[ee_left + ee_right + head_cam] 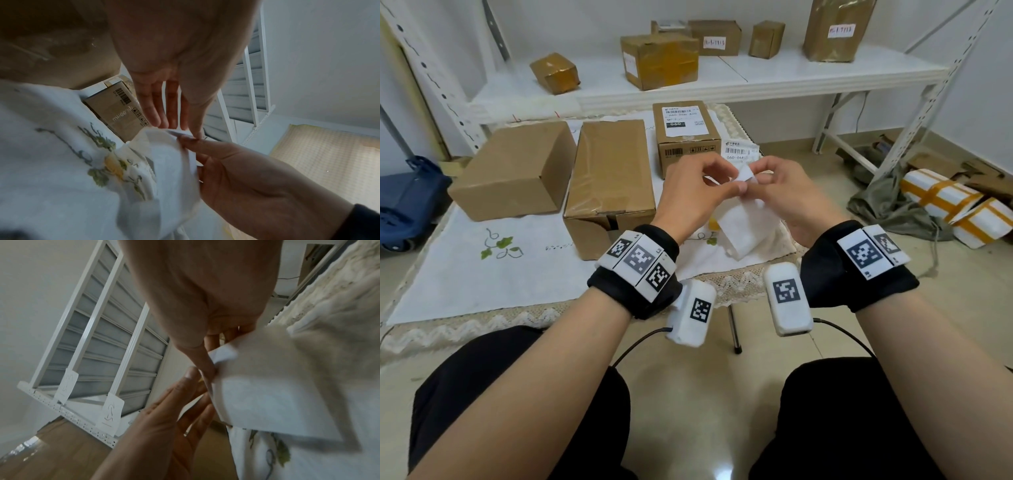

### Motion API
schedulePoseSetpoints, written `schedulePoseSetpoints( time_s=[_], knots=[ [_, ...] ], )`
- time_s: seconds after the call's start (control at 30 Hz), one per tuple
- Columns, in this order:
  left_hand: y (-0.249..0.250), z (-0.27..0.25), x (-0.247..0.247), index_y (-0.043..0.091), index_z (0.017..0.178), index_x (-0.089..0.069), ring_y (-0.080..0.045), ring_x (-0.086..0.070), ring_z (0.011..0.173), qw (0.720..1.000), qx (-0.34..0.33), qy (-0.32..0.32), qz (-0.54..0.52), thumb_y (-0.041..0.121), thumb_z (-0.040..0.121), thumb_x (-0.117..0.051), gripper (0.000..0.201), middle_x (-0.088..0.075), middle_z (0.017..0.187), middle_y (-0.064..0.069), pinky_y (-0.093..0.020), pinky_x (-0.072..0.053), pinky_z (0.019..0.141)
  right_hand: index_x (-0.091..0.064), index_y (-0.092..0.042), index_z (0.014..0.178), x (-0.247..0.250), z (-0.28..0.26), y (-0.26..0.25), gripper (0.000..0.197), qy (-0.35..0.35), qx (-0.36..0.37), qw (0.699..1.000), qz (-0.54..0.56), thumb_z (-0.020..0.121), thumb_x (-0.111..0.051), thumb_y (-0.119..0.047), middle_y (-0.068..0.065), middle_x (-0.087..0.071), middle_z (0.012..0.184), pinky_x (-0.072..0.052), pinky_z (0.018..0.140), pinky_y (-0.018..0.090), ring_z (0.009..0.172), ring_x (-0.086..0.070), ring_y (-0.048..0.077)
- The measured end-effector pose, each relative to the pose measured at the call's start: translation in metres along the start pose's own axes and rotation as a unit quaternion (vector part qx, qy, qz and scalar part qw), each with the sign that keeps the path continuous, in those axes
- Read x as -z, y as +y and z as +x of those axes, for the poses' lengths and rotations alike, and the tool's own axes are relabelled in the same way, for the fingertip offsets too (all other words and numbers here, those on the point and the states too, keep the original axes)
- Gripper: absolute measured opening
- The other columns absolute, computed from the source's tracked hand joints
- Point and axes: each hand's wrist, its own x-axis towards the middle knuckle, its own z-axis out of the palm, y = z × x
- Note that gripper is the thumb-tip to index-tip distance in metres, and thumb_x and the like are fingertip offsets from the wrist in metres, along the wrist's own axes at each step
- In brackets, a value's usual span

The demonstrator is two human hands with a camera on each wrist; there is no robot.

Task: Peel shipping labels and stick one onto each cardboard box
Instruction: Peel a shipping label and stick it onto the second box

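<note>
Both hands hold a white label sheet above the table's right side. My left hand pinches its top edge, where a small corner is curled up. My right hand pinches the same edge from the other side. In the left wrist view the left hand meets the sheet with its thumb tip. In the right wrist view the right hand nips the sheet beside the lifted corner. Two plain cardboard boxes lie on the table, and a small box bears a label.
A printed label lies loose by the small box. The table wears a white embroidered cloth. Behind it, a white shelf carries several taped boxes. White parcels and a blue object sit on the floor.
</note>
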Motion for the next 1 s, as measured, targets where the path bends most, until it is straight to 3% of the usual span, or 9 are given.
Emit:
schedulePoseSetpoints(
  time_s=[0.13, 0.33, 0.4, 0.47, 0.53, 0.6, 0.7, 0.83, 1.0],
  knots=[
    [-0.0007, -0.0004, 0.001, 0.014, 0.084, -0.078, -0.009, -0.068, 0.072, 0.999, 0.01, 0.028, -0.024, 0.026, 0.078, -0.087, 0.016, -0.075, 0.077, 0.003, -0.025, -0.056, 0.069, -0.062, -0.017, 0.082, -0.0021, -0.0021, 0.0005, 0.022, -0.01, 0.044, 0.999, -0.026, 0.088, -0.077, 0.0, -0.001, -0.07, 0.065, -0.044, 0.051, 0.012, 0.051, -0.061, 0.001],
    [-0.0017, -0.0001, 0.0017, 0.016, 0.079, -0.08, -0.013, -0.071, 0.07, 0.999, 0.013, 0.027, -0.018, 0.028, 0.079, -0.086, 0.014, -0.075, 0.071, 0.004, -0.039, -0.061, 0.073, -0.067, -0.015, 0.08, -0.0021, -0.0008, 0.0028, 0.019, -0.001, 0.073, 0.994, -0.081, 0.083, -0.083, -0.007, 0.022, -0.074, 0.086, -0.048, 0.065, 0.019, 0.071, -0.064, 0.016],
    [-0.0011, -0.0007, 0.0011, 0.017, 0.078, -0.08, -0.013, -0.071, 0.069, 0.999, 0.012, 0.03, -0.015, 0.027, 0.08, -0.083, 0.011, -0.074, 0.07, 0.005, -0.041, -0.061, 0.074, -0.069, -0.016, 0.08, -0.0016, -0.0002, 0.0037, 0.017, -0.001, 0.078, 0.993, -0.084, 0.083, -0.082, -0.006, 0.024, -0.075, 0.091, -0.049, 0.068, 0.023, 0.074, -0.065, 0.017],
    [-0.0001, -0.0015, 0.0014, 0.016, 0.077, -0.079, -0.015, -0.072, 0.07, 0.999, 0.012, 0.033, -0.019, 0.025, 0.08, -0.081, 0.01, -0.075, 0.071, 0.005, -0.044, -0.061, 0.075, -0.071, -0.015, 0.083, -0.0009, -0.0007, 0.0039, 0.012, -0.003, 0.082, 0.992, -0.092, 0.086, -0.079, -0.007, 0.021, -0.076, 0.089, -0.046, 0.066, 0.019, 0.07, -0.063, 0.012],
    [0.0002, -0.0012, 0.0028, 0.014, 0.078, -0.079, -0.019, -0.073, 0.071, 0.999, 0.014, 0.039, -0.031, 0.022, 0.08, -0.079, 0.008, -0.075, 0.071, 0.002, -0.045, -0.061, 0.074, -0.074, -0.013, 0.089, -0.0009, -0.003, 0.0024, 0.004, -0.005, 0.087, 0.991, -0.099, 0.093, -0.073, -0.014, 0.013, -0.076, 0.083, -0.043, 0.061, 0.013, 0.062, -0.059, 0.003],
    [0.0004, -0.0006, 0.0045, 0.011, 0.08, -0.078, -0.02, -0.073, 0.07, 0.998, 0.019, 0.039, -0.041, 0.018, 0.082, -0.078, 0.007, -0.075, 0.072, -0.002, -0.044, -0.062, 0.072, -0.076, -0.011, 0.094, -0.0008, -0.0037, 0.0024, 0.014, -0.001, 0.098, 0.989, -0.107, 0.098, -0.069, -0.022, 0.01, -0.075, 0.082, -0.04, 0.061, 0.012, 0.06, -0.056, 0.0],
    [0.0023, -0.0015, 0.0043, 0.01, 0.082, -0.076, -0.021, -0.073, 0.071, 0.998, 0.02, 0.029, -0.054, 0.017, 0.084, -0.079, 0.008, -0.075, 0.076, -0.004, -0.041, -0.063, 0.072, -0.074, -0.013, 0.093, -0.0023, -0.0036, 0.0028, 0.014, 0.002, 0.108, 0.988, -0.112, 0.098, -0.069, -0.025, 0.015, -0.076, 0.084, -0.041, 0.063, 0.021, 0.065, -0.056, 0.007],
    [0.0041, -0.0031, 0.0008, 0.009, 0.085, -0.072, -0.019, -0.073, 0.075, 0.997, 0.025, 0.029, -0.066, 0.018, 0.086, -0.08, 0.011, -0.073, 0.079, -0.002, -0.026, -0.062, 0.067, -0.07, -0.023, 0.087, -0.0037, -0.0013, 0.0037, 0.007, 0.02, 0.11, 0.989, -0.095, 0.093, -0.072, -0.022, 0.02, -0.075, 0.085, -0.045, 0.068, 0.03, 0.071, -0.061, 0.017],
    [0.002, -0.0034, 0.0012, 0.007, 0.092, -0.073, -0.022, -0.075, 0.078, 0.987, 0.067, 0.022, -0.144, 0.021, 0.082, -0.085, 0.021, -0.072, 0.081, -0.005, -0.036, -0.065, 0.071, -0.071, -0.023, 0.086, -0.0017, 0.001, 0.003, 0.01, 0.023, 0.111, 0.99, -0.084, 0.092, -0.072, -0.015, 0.023, -0.074, 0.086, -0.043, 0.066, 0.031, 0.07, -0.06, 0.016]
  ],
)
